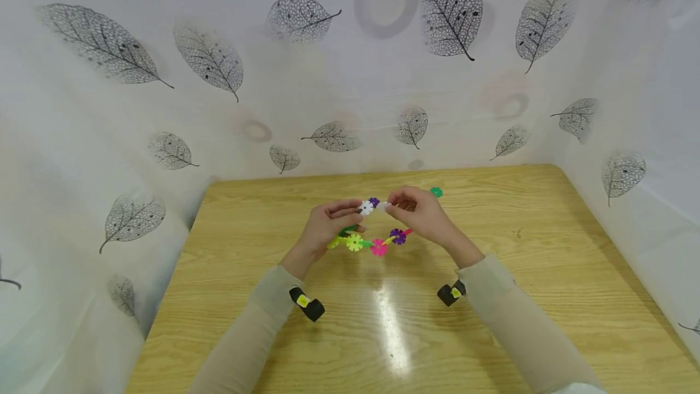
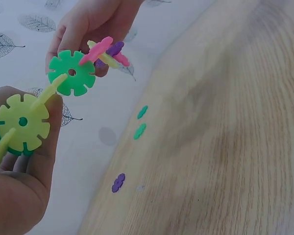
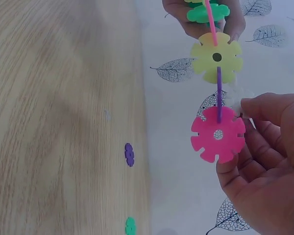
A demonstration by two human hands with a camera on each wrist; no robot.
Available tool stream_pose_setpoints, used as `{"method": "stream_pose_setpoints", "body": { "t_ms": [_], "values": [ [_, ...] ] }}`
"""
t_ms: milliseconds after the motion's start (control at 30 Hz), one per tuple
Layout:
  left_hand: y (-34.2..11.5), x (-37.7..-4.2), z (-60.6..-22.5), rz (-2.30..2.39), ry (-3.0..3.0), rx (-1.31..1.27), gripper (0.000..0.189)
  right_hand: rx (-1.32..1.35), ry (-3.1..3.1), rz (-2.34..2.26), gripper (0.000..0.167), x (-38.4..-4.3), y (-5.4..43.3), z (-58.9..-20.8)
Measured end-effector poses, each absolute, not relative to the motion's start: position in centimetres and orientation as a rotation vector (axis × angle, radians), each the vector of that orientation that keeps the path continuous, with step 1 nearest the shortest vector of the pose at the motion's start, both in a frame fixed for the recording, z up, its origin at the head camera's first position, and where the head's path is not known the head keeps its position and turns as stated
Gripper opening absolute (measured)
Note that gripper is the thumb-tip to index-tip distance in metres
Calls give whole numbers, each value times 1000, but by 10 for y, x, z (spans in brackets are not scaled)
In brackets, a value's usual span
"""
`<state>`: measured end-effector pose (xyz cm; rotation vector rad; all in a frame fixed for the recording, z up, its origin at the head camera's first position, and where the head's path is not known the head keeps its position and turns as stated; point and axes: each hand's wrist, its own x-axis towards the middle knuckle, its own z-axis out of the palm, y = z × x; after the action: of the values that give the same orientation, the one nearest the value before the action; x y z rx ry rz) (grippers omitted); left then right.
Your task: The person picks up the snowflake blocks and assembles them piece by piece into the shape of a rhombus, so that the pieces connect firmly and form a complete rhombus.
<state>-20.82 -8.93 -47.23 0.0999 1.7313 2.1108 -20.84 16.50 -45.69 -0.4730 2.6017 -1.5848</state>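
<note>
A chain of notched plastic snowflake discs hangs between both hands above the table. My left hand [image 1: 322, 224] holds the chain's left end, near a white disc [image 1: 366, 207] joined to a purple disc [image 1: 374, 202]. In the left wrist view a yellow disc [image 2: 33, 113] lies against that hand, linked to a green disc [image 2: 83, 82]. My right hand [image 1: 423, 214] pinches a whitish disc [image 3: 239, 99] between thumb and fingers. Below its fingertips hangs a pink disc [image 3: 206, 142], followed by another yellow disc [image 3: 203, 55]. Fingers hide part of the left end.
A loose green disc [image 1: 436, 192] lies on the wooden table [image 1: 547, 297] beyond the right hand. Near the table's far edge the left wrist view shows a loose purple disc [image 2: 118, 182]. A leaf-printed curtain [image 1: 328, 90] surrounds the table's back and sides.
</note>
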Motion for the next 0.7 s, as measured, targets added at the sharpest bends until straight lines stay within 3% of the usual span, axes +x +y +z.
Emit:
{"method": "stream_pose_setpoints", "body": {
  "t_ms": [700],
  "values": [
    [-88,-209,-470,2105,1761,128,40,-581,2613,-1585,16,-204,159,-449]
  ]
}}
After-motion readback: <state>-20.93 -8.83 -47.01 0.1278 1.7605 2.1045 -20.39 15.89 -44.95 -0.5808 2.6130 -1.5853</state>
